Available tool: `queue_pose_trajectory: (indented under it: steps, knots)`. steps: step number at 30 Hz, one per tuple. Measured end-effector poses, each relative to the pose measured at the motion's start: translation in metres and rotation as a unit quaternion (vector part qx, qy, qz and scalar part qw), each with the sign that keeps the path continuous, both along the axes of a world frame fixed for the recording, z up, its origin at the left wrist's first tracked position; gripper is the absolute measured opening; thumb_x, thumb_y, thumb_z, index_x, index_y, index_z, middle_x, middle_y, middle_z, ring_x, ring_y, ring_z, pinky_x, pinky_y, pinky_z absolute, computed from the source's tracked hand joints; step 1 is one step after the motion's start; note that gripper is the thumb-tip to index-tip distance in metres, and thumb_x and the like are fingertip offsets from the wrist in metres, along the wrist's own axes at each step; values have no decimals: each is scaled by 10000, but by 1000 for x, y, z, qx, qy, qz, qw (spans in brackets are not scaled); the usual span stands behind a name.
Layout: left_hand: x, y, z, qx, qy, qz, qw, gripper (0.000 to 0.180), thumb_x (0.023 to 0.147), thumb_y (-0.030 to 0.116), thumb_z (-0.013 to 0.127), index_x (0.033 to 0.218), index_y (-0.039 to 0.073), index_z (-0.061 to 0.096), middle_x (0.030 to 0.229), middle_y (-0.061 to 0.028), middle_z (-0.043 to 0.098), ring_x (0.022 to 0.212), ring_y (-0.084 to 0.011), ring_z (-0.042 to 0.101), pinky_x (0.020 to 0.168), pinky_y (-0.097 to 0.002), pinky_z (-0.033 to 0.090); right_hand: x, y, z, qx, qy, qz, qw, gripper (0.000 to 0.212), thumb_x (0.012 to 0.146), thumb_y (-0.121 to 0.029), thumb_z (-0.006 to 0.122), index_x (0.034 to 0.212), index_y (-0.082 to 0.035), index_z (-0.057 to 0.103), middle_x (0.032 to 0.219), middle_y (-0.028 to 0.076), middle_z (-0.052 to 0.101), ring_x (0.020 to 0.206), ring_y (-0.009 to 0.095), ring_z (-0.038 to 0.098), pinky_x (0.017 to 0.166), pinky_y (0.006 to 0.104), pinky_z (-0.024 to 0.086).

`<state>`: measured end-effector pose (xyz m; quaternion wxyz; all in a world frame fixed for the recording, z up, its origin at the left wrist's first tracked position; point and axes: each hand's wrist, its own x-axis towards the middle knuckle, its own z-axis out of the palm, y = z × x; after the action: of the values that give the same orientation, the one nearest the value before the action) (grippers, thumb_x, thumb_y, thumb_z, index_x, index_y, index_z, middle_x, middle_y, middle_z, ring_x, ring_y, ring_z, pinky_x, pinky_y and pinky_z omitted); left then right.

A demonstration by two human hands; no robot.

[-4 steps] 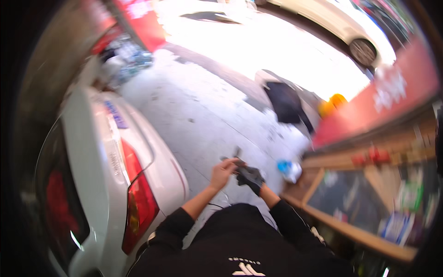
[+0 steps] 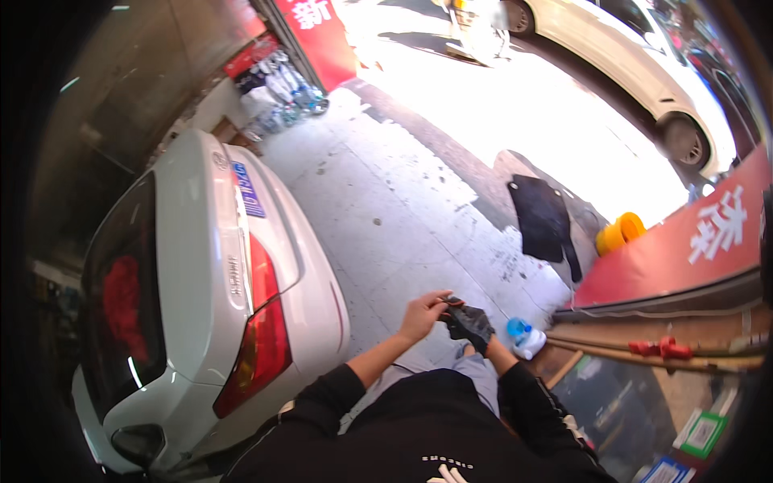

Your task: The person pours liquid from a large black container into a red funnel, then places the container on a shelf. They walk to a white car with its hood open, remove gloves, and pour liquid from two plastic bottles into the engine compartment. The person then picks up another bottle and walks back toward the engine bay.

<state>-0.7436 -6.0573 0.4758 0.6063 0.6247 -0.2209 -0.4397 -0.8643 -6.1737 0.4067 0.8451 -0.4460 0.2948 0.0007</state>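
Note:
In front of my body my two hands meet over the pale floor. My left hand [image 2: 425, 315] is bare, its fingertips pinched on dark glove material beside the other hand. On my right hand [image 2: 469, 325] is a dark grey work glove [image 2: 477, 321], its fingers bent in toward the left. A thin reddish edge shows on the dark material between the hands. Whether that is a second glove or part of the worn one, I cannot tell. Both forearms come out of black sleeves.
A white car [image 2: 318, 294] stands close on my left. To the right are a blue-and-white plastic container [image 2: 525, 338], a black mat [image 2: 541, 219], a yellow bucket [image 2: 620, 234] and a glass-topped wooden counter [image 2: 608, 402] with a red clamp-like piece [image 2: 662, 348]. Another car [image 2: 612, 56] is outside.
My view has swung, so the surroundings and my hands sit farther right and lower in the picture. The dark piece that stuck up past my fingers no longer shows there.

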Motion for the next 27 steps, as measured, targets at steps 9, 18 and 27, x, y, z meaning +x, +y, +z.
queue_pose_trajectory:
  steps: [9,18,27]
  knots:
    - [21,-88,19,136,-559,-140,806,163,905,81,566,959,23,709,781,-165,680,639,-306,646,613,-372,536,48,-124,65,-559,23,200,804,366,967,-408,482,1000,-125,712,912,164,721,793,367,694,674,452,539]
    - [116,-134,-6,73,340,34,937,199,961,141,507,914,42,673,620,-56,580,432,-175,504,419,-328,411,86,-128,93,-662,27,406,629,362,981,-330,430,921,-74,679,821,187,716,789,367,709,674,485,558]
    - [156,-140,-27,67,-365,-184,910,257,913,149,579,1093,-12,664,1041,-230,677,924,-321,662,817,-376,519,159,-134,127,-723,16,277,632,325,962,-313,470,838,-97,678,799,163,711,767,351,704,642,472,558]
